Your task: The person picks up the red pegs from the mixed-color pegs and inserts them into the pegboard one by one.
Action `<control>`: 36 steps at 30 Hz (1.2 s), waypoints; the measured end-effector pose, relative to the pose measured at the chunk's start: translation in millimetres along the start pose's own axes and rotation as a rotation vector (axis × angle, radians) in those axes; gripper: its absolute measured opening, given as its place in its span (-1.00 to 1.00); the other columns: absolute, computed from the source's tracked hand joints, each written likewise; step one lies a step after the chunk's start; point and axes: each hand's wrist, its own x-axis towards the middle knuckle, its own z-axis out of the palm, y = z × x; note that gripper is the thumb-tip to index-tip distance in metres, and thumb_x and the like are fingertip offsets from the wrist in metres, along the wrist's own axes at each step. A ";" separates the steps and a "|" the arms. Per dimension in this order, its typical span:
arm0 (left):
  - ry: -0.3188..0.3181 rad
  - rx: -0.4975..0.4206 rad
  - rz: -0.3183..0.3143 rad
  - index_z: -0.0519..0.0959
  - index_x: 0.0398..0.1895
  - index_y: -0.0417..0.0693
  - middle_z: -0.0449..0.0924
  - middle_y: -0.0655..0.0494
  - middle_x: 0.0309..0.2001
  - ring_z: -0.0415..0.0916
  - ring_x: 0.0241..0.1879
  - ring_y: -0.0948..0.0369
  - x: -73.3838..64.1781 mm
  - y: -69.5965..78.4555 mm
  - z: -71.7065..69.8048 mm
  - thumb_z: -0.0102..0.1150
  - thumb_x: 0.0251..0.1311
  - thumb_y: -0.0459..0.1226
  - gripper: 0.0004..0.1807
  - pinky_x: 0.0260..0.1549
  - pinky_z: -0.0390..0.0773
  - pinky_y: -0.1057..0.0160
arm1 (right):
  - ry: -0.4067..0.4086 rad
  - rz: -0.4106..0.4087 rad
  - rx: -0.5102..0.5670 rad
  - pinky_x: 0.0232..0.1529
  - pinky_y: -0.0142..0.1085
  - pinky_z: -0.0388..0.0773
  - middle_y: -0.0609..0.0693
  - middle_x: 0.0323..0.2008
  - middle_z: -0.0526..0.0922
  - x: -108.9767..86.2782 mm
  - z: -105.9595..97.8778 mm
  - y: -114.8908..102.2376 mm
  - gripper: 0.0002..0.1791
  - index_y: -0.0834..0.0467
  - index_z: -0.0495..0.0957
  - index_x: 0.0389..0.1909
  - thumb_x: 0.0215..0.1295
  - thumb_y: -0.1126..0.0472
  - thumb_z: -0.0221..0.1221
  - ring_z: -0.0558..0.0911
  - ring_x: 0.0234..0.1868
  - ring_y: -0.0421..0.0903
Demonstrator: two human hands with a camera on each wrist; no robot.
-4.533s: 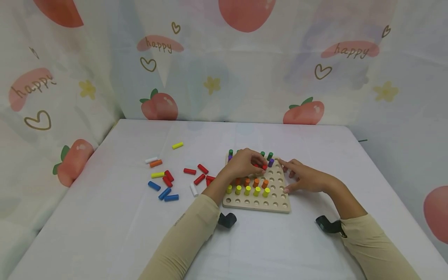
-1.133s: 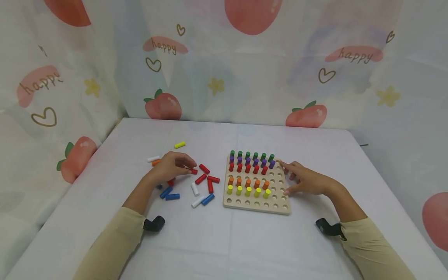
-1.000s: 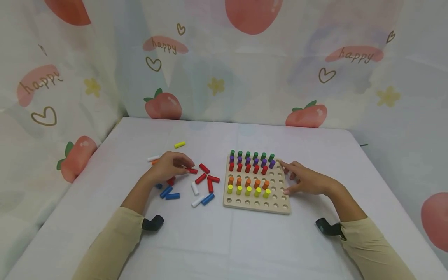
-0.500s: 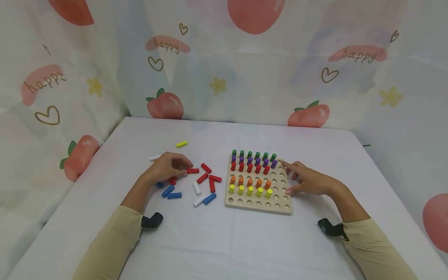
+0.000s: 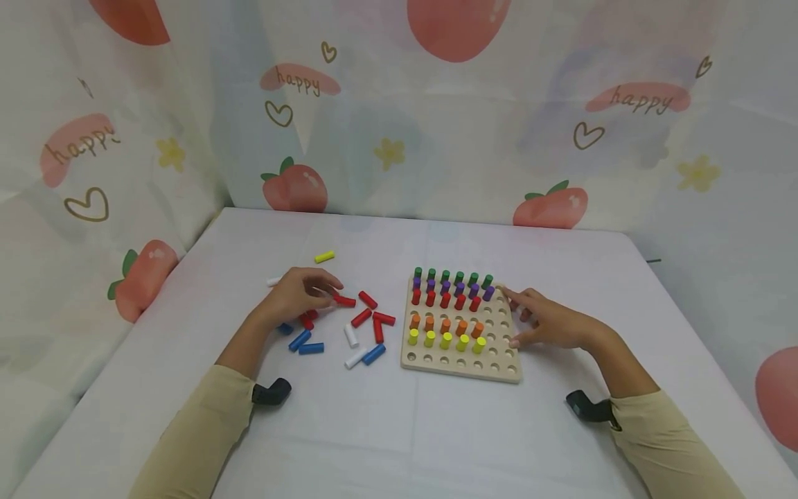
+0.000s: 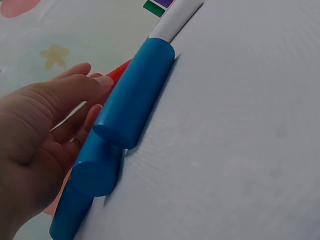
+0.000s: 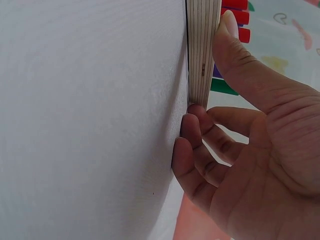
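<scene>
My left hand (image 5: pixel 296 294) pinches the left end of a red peg (image 5: pixel 345 301) lying just above or on the table; in the left wrist view blue pegs (image 6: pixel 137 95) partly cover it. Other red pegs (image 5: pixel 367 300) lie close to its right. At the right edge of a wooden pegboard (image 5: pixel 515 374), my right hand (image 5: pixel 551 324) rests with extended thumb and index finger touching it. The right wrist view shows the thumb (image 7: pixel 240 57) at the board's top edge. Green, purple, red, orange and yellow pegs stand in rows on the board; its right columns are bare holes.
White pegs (image 5: pixel 356 357) and blue pegs (image 5: pixel 374 355) lie left of the board. A yellow peg (image 5: pixel 324 257) lies farther back. A white cloth covers the table (image 5: pixel 374 443), and a printed curtain (image 5: pixel 399 104) hangs behind it.
My left hand set a red peg into the board's red row, then went left to the loose pegs. There the pinched red peg has tilted slightly. My right hand stays at the board.
</scene>
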 end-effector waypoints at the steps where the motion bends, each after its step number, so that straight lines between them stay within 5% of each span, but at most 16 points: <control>1: 0.013 -0.013 0.003 0.73 0.04 0.01 0.71 0.10 -0.04 0.66 -0.01 0.07 0.1 -0.2 0.0 0.39 0.27 -0.44 -0.69 -0.09 0.69 0.15 | 0.001 -0.001 0.000 -0.02 -0.12 0.54 0.14 0.14 0.37 0.0 0.0 -0.1 0.18 0.27 0.00 0.63 0.19 -0.08 0.48 0.40 0.04 0.06; 11: 0.073 -0.069 0.033 0.72 0.04 0.02 0.71 0.10 -0.02 0.67 0.00 0.08 0.1 2.7 0.4 0.44 0.25 -0.37 -0.70 -0.06 0.69 0.16 | 0.003 0.009 0.011 -0.02 -0.14 0.56 0.14 0.14 0.37 0.8 0.1 -0.1 0.19 0.27 -0.01 0.63 0.17 -0.06 0.49 0.40 0.04 0.07; 36: -0.022 0.027 0.023 0.76 -0.02 0.01 0.74 0.16 -0.11 0.65 -0.04 0.11 2.5 4.4 11.0 0.45 0.25 -0.35 -0.75 0.02 0.65 0.11 | 0.003 0.020 0.017 -0.03 -0.16 0.58 0.12 0.14 0.36 2.0 1.9 3.6 0.20 0.23 0.00 0.64 0.15 -0.08 0.50 0.40 0.05 0.07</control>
